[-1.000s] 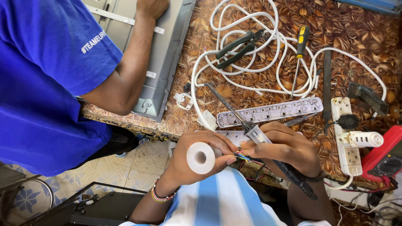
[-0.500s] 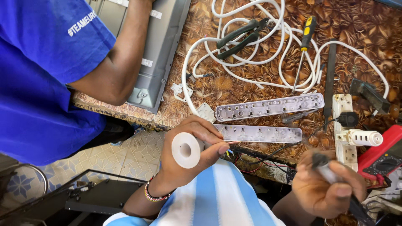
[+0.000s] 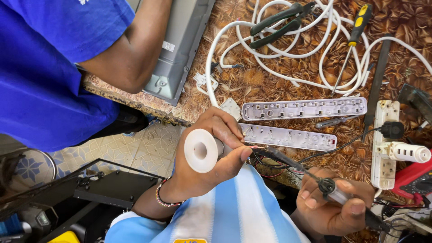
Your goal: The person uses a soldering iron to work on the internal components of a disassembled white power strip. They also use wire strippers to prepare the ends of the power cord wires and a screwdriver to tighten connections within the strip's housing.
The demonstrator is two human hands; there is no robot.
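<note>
Since half a second ago: the right hand (image 3: 335,204) has drawn back from the centre to the near right, and the soldering iron with grey barrel and dark tip (image 3: 310,177) it carries now slants up-left, tip close to the other hand's fingertips.

Item 1 — left hand (image 3: 211,150), near centre. Fingers closed round a white plastic spool of solder (image 3: 201,150), flange turned toward the camera; thumb and forefinger pinch toward a cluster of thin red and dark wires (image 3: 265,162) just at the table edge. Held so, apparently, to keep the free end where the iron's tip can meet it.

Item 2 — right hand. Fingers wrapped on the iron's barrel in a pen-like grip, which would suit fine aiming.

Item 3 — two long pale-grey plastic halves of an opened power strip (image 3: 303,108), lying side by side, insides up, just beyond the left hand on the brown floral-patterned tabletop (image 3: 270,83).

Item 4 — coiled white cable (image 3: 288,49), far centre, with dark green-handled pliers (image 3: 274,22) on it and a yellow-and-black-handled screwdriver (image 3: 353,38) to the right.

Item 5 — white multi-socket extension block with a plug in it (image 3: 384,144), right edge; red meter-like case (image 3: 414,177) near it, partly cut off.

Item 6 — another person in a blue shirt (image 3: 49,76), left, forearm resting on a flat grey metal panel (image 3: 180,49).
</note>
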